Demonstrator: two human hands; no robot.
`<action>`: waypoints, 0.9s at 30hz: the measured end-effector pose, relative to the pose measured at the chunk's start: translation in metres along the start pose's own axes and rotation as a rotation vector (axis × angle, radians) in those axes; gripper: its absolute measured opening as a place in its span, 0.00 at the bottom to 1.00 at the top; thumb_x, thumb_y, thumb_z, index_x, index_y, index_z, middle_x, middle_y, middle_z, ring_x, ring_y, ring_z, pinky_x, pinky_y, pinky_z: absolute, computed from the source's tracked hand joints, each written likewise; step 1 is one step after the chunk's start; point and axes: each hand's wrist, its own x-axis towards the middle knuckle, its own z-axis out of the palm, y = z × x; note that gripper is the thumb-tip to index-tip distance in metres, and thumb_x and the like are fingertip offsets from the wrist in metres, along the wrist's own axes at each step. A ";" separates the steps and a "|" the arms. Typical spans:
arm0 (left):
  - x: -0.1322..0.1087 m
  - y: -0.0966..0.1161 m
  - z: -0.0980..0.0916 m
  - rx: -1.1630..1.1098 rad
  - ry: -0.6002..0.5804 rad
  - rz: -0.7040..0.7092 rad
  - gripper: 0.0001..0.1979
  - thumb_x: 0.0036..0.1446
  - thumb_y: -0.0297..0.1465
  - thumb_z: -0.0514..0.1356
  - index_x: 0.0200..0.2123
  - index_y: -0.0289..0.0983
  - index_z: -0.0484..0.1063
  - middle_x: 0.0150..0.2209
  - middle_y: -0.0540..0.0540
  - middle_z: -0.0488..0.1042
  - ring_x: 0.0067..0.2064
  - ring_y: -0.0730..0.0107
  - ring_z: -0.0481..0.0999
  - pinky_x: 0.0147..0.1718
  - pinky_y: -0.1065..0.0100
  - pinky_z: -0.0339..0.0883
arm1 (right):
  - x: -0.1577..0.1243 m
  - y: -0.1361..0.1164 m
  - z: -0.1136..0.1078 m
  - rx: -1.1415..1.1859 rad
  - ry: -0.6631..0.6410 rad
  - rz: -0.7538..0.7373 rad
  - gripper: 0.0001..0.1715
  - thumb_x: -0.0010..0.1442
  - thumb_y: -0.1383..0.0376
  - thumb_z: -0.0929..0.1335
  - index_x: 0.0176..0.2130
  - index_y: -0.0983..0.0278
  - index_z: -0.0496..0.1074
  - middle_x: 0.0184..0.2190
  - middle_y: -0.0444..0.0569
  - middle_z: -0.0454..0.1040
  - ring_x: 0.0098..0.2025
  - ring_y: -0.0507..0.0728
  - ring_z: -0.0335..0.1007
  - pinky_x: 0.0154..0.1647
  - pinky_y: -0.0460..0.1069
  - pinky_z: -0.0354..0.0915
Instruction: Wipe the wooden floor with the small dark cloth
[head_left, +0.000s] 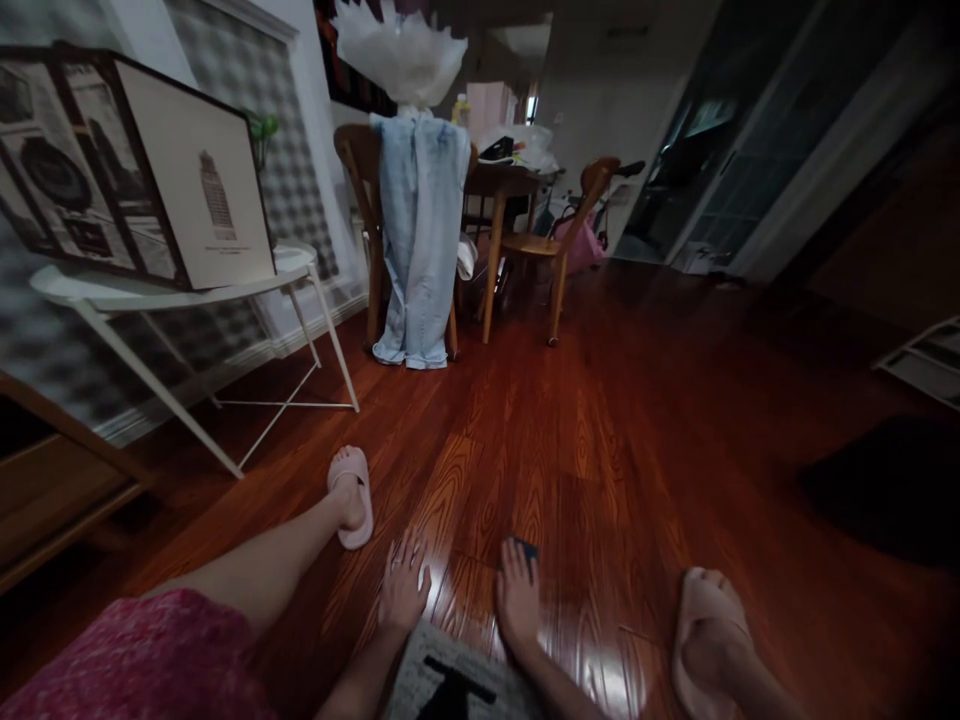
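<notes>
My left hand [403, 588] lies flat on the dark red wooden floor [600, 430], fingers spread, holding nothing. Beside it, my right hand [517, 597] presses down on the floor with its fingers over a small dark object [525, 549]; I cannot make out what that object is. Both forearms reach over a grey mat with a black mark [450, 685] at the bottom edge. My legs stretch out to either side, with a pink slipper [352, 495] on the left foot and another pink slipper [705, 640] on the right.
A white folding table [180, 285] carrying a framed picture [135, 170] stands at left. Ahead are wooden chairs [555, 240], one draped with pale blue cloth [420, 240], round a cluttered table. A dark mat [885, 500] lies at right.
</notes>
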 end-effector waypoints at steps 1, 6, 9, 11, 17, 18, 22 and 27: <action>0.000 0.000 0.000 0.012 0.001 0.005 0.30 0.63 0.31 0.47 0.69 0.45 0.56 0.70 0.45 0.61 0.71 0.62 0.57 0.69 0.50 0.51 | -0.006 -0.024 0.008 0.030 -0.045 -0.068 0.34 0.69 0.62 0.53 0.71 0.59 0.54 0.72 0.47 0.54 0.74 0.59 0.45 0.74 0.63 0.41; 0.001 0.000 0.001 0.068 0.019 0.020 0.30 0.62 0.30 0.48 0.68 0.45 0.58 0.69 0.45 0.63 0.71 0.62 0.58 0.69 0.51 0.53 | -0.007 -0.085 0.022 0.127 -0.126 -0.265 0.34 0.69 0.62 0.56 0.71 0.58 0.53 0.72 0.46 0.53 0.73 0.59 0.49 0.73 0.60 0.46; 0.002 -0.002 0.003 0.085 0.021 0.025 0.30 0.62 0.31 0.49 0.68 0.46 0.58 0.70 0.46 0.62 0.71 0.63 0.59 0.68 0.52 0.55 | 0.029 -0.051 0.001 0.154 -0.137 -0.423 0.34 0.67 0.64 0.58 0.70 0.55 0.57 0.70 0.46 0.58 0.72 0.56 0.52 0.73 0.58 0.48; 0.002 -0.002 0.003 0.083 0.012 0.018 0.30 0.62 0.32 0.49 0.68 0.46 0.58 0.70 0.46 0.61 0.71 0.62 0.59 0.68 0.52 0.56 | 0.057 -0.001 -0.020 0.121 -0.093 -0.358 0.33 0.66 0.65 0.57 0.68 0.56 0.62 0.68 0.47 0.63 0.70 0.56 0.55 0.72 0.59 0.50; 0.002 -0.003 0.006 0.057 0.000 0.017 0.31 0.61 0.31 0.49 0.68 0.46 0.57 0.70 0.46 0.61 0.71 0.62 0.60 0.67 0.50 0.58 | 0.067 0.175 -0.061 -0.098 0.145 0.250 0.36 0.65 0.61 0.51 0.64 0.67 0.68 0.64 0.60 0.68 0.67 0.64 0.61 0.69 0.65 0.51; 0.002 -0.003 0.007 0.059 0.002 0.018 0.31 0.61 0.31 0.49 0.68 0.46 0.57 0.70 0.47 0.61 0.71 0.62 0.60 0.67 0.50 0.58 | 0.058 0.194 -0.063 -0.118 0.193 0.324 0.37 0.65 0.60 0.51 0.65 0.68 0.67 0.64 0.61 0.68 0.67 0.65 0.60 0.68 0.65 0.51; 0.001 -0.004 0.008 0.063 0.011 0.015 0.30 0.62 0.31 0.49 0.68 0.47 0.57 0.70 0.47 0.61 0.71 0.61 0.60 0.67 0.49 0.57 | 0.030 0.208 -0.059 -0.148 0.391 0.555 0.40 0.65 0.58 0.49 0.69 0.69 0.59 0.65 0.66 0.65 0.69 0.70 0.57 0.66 0.71 0.50; 0.002 -0.004 0.002 0.081 0.036 0.044 0.29 0.63 0.32 0.49 0.67 0.47 0.59 0.69 0.46 0.62 0.70 0.62 0.61 0.67 0.50 0.59 | 0.037 0.098 -0.037 -0.036 0.251 0.299 0.38 0.66 0.60 0.51 0.68 0.71 0.62 0.64 0.65 0.67 0.68 0.69 0.58 0.69 0.69 0.49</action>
